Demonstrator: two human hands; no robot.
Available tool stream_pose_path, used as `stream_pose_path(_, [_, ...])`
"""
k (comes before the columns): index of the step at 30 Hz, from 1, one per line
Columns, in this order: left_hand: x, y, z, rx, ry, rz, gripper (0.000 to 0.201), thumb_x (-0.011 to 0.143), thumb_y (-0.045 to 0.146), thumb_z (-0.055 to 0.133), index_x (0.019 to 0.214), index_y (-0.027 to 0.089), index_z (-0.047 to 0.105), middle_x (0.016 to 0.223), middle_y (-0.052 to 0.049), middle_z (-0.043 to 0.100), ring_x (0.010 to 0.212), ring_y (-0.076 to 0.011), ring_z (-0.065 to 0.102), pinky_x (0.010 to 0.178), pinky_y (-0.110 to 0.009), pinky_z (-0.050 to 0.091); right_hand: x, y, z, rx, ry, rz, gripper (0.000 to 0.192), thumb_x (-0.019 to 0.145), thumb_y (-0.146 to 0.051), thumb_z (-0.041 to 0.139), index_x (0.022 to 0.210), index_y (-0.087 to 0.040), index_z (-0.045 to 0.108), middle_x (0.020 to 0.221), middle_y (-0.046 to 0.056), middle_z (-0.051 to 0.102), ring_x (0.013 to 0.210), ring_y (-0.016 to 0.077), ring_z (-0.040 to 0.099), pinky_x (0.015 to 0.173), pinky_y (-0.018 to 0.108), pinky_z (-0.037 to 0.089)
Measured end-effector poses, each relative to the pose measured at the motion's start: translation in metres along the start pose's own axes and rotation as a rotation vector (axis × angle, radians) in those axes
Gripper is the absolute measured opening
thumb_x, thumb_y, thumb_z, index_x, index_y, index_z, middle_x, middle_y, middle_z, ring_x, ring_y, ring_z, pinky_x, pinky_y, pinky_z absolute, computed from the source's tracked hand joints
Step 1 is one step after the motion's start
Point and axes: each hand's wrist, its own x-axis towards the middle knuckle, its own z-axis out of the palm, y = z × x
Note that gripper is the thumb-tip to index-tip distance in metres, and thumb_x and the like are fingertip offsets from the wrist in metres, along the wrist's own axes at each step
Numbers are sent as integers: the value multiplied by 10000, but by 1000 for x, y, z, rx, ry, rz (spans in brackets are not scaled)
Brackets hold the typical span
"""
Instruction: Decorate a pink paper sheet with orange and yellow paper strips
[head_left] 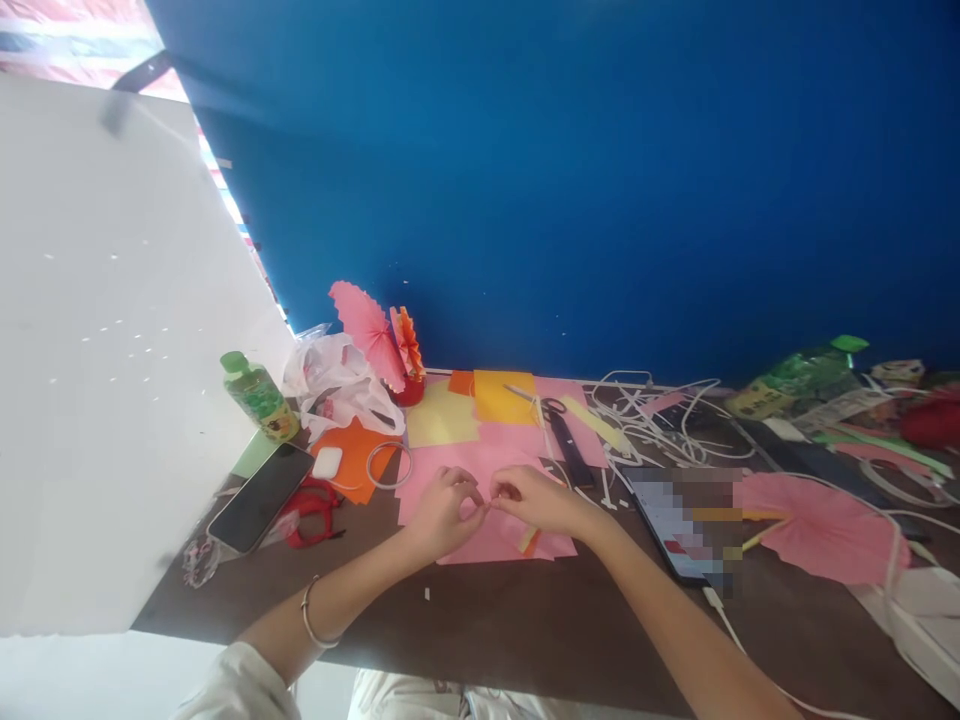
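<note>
Both of my hands meet over a stack of pink paper sheets (427, 475) at the middle of the desk. My left hand (448, 512) is pinched, thumb against fingertips. Facing it, my right hand (531, 498) is pinched too, its fingertips close to those of the left. Whatever lies between the fingertips is too small to make out. Just below my right hand, a small orange and yellow paper piece (530, 543) rests on the pink paper. Behind the hands are a yellow-orange sheet (505, 398), a pale yellow sheet (441, 415) and scissors (553, 406).
A green-capped bottle (260, 398), a black phone (261, 497) and a white plastic bag (337, 375) are at left. Pink and orange paper fans (369, 330) stand behind. Right are a tablet (667, 520), a pink paper fan (832, 530), tangled white cables (660, 420) and another bottle (799, 380).
</note>
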Motion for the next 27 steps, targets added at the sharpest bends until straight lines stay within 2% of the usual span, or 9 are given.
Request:
stream_pose_path(3, [1, 1, 6, -45, -13, 9, 101, 767, 229, 563, 705, 179, 624, 928, -67, 608, 956, -217, 522, 809, -345, 436, -5, 4, 2, 7, 90, -14, 145, 734, -254, 495, 812, -207, 608, 830, 36, 612, 760, 181, 560, 700, 306, 435])
stream_pose_path(6, [8, 8, 2, -192, -28, -112, 174, 786, 295, 537, 691, 168, 608, 875, -59, 620, 882, -192, 551, 736, -309, 443, -14, 5, 10, -23, 509, -47, 215, 720, -247, 529, 920, -211, 601, 983, 77, 600, 970, 229, 527, 879, 384, 391])
stream_pose_path(8, [13, 15, -7, -309, -33, -225, 214, 788, 336, 527, 698, 157, 602, 831, -53, 625, 801, -166, 567, 654, -267, 434, -23, 2, 22, 33, 794, -31, 153, 764, -292, 507, 846, -202, 600, 921, 87, 601, 951, 233, 522, 875, 390, 392])
stream_pose_path(9, [16, 19, -12, -355, -26, -260, 218, 785, 342, 528, 701, 153, 599, 808, -48, 624, 773, -155, 567, 638, -255, 427, -27, -1, 29, 113, 851, -13, 166, 789, -328, 489, 770, -198, 591, 828, 77, 600, 863, 218, 534, 817, 370, 419])
stream_pose_path(12, [18, 30, -24, -446, -2, -271, 222, 778, 352, 537, 701, 152, 592, 777, -35, 617, 751, -139, 557, 654, -243, 426, -33, -11, 51, 485, 721, 74, 306, 782, -466, 504, 657, -195, 573, 661, 49, 571, 641, 175, 504, 621, 316, 442])
stream_pose_path(18, [9, 36, -25, -534, -51, -294, 226, 784, 360, 524, 712, 163, 610, 790, -25, 635, 786, -142, 569, 704, -246, 440, -19, -25, 64, 1222, 643, 84, 302, 689, -462, 650, 774, -175, 607, 680, 17, 563, 609, 125, 502, 615, 276, 443])
stream_pose_path(21, [5, 28, -23, -645, -80, -395, 213, 771, 342, 534, 760, 158, 641, 819, -33, 642, 770, -134, 566, 698, -245, 442, -14, -23, 64, 1225, 729, 78, 274, 646, -424, 697, 712, -179, 593, 673, 12, 573, 631, 130, 520, 649, 288, 455])
stream_pose_path(24, [1, 21, -23, -962, -221, -571, 291, 770, 332, 514, 912, 120, 654, 826, -72, 631, 688, -118, 572, 669, -255, 455, -13, -19, 69, 1061, 853, 98, 271, 649, -429, 688, 707, -181, 595, 697, 23, 601, 694, 160, 558, 701, 313, 465])
stream_pose_path(27, [-5, 16, -22, -1040, -238, -565, 318, 769, 299, 504, 987, 107, 633, 815, -77, 626, 664, -116, 578, 704, -283, 474, -12, -14, 76, 944, 895, 125, 274, 659, -440, 673, 699, -179, 601, 709, 34, 606, 731, 183, 574, 713, 323, 471])
